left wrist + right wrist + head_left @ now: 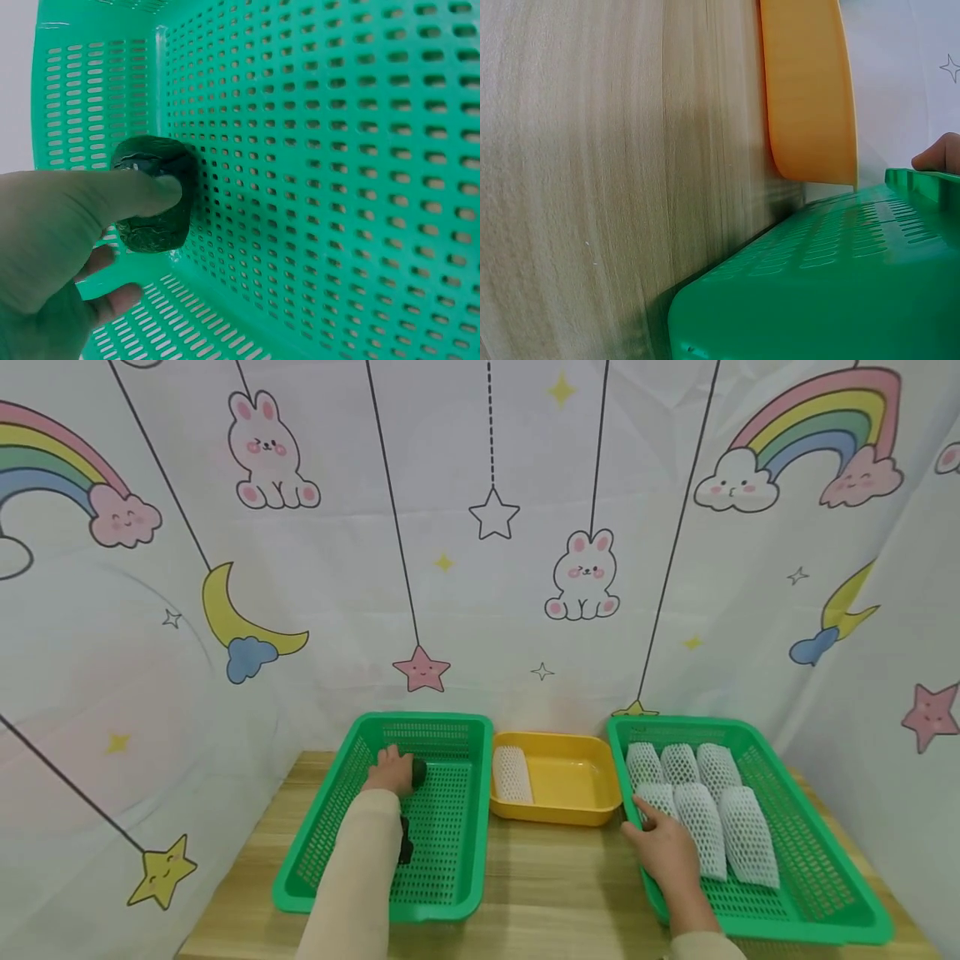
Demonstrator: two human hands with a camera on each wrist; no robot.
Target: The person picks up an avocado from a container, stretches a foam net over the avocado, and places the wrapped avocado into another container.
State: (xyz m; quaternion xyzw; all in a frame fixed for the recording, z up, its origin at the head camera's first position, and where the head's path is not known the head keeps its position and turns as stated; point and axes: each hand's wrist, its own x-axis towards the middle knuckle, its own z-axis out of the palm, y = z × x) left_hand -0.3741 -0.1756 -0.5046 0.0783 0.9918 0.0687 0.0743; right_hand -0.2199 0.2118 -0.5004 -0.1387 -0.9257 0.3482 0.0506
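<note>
In the head view, my left hand reaches into the far left part of the left green basket. Its thumb and fingers hold a dark green, glossy, rounded lump, with the thumb lying across the top in the left wrist view. The lump is close to the basket's wall and floor, partly hidden by the hand. My right hand rests at the near left rim of the right green basket, index finger and thumb spread. Several white foam net sleeves lie in two rows beside it.
Between the baskets stands a yellow tray with one white foam net sleeve at its left end. All stand on a wooden table. Behind and at the sides hangs a white printed curtain.
</note>
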